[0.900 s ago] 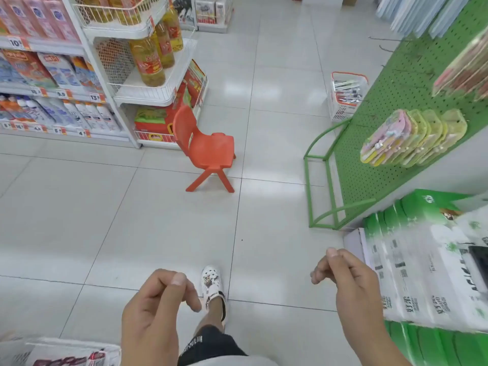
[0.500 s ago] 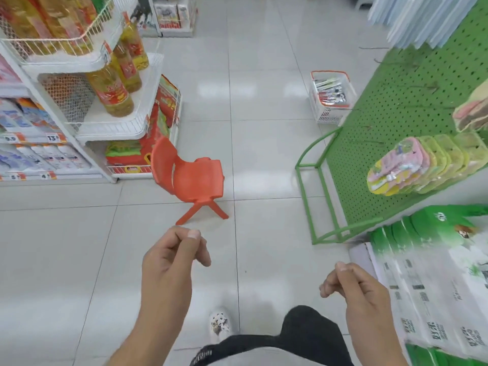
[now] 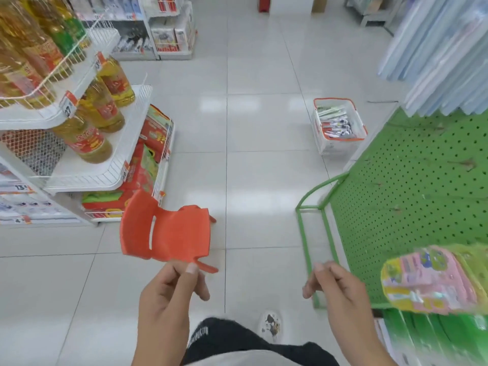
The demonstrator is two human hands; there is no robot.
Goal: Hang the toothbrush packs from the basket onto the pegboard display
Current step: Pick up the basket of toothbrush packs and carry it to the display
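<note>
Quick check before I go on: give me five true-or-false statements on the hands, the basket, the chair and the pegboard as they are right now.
1. Both hands hold toothbrush packs. False: the left hand and the right hand hold nothing, fingers loosely curled.
2. The basket stands on the floor near the far end of the green pegboard. True.
3. The basket is empty. False: packs lie in it.
4. The orange chair stands on the floor in front of the shelf of oil bottles. True.
5. The pegboard is red. False: it is green.
</note>
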